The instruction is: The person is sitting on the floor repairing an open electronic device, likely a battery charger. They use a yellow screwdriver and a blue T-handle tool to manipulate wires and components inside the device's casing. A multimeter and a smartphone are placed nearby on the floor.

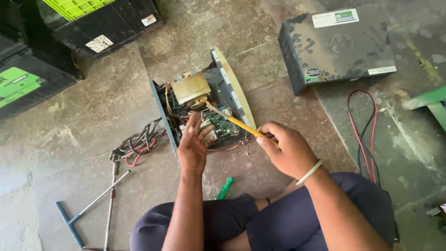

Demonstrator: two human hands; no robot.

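R hand (pixel 288 151) grip pinching yellow brush (pixel 234 122) over opened unit (pixel 204 109), L hand (pixel 193 144) spread

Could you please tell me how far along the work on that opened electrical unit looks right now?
Done: the dark metal cover lies apart, and the opened unit shows its transformer and circuit board. In hand: the right hand holds a yellow-handled brush over the board; the left hand rests at the unit. Left: the cover is still off.
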